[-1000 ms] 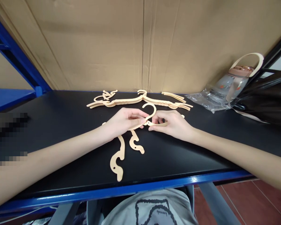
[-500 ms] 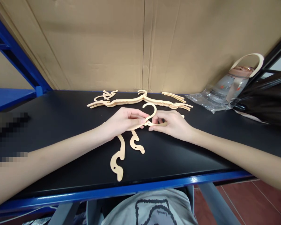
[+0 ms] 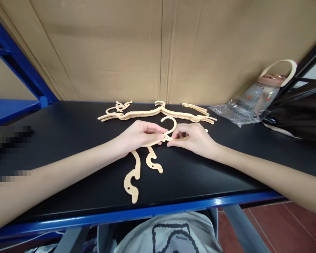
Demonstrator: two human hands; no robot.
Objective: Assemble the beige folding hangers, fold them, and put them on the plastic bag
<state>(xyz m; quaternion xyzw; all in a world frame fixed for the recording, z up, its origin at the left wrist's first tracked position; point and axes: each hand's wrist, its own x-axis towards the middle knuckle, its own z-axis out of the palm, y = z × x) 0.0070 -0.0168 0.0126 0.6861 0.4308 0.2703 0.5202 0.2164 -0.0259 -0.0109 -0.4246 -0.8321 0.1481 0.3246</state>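
My left hand (image 3: 143, 133) pinches a cream plastic hanger hook piece (image 3: 171, 125), its curved hook rising between my hands. My right hand (image 3: 191, 135) grips a cream hanger arm (image 3: 183, 138) whose end meets the hook's base; most of that arm is hidden by the fingers. Whether the two parts are locked together I cannot tell. Below my left hand lie a longer curved hanger piece (image 3: 133, 177) with a notch and a small hole, and a similar shorter piece (image 3: 153, 161), both partly covered by the hand.
Stacked cream hangers (image 3: 144, 113) lie behind my hands. Loose hook pieces (image 3: 123, 105) are at back left, thin strips (image 3: 196, 108) at back right. A water bottle (image 3: 260, 95) leans by clear plastic wrap (image 3: 233, 111). Cardboard (image 3: 107, 49) backs the black tabletop (image 3: 68, 130); its front edge is blue.
Both hands stay almost in place on the hanger parts. The hook has tilted very slightly to the right. Everything else on the table lies as before.
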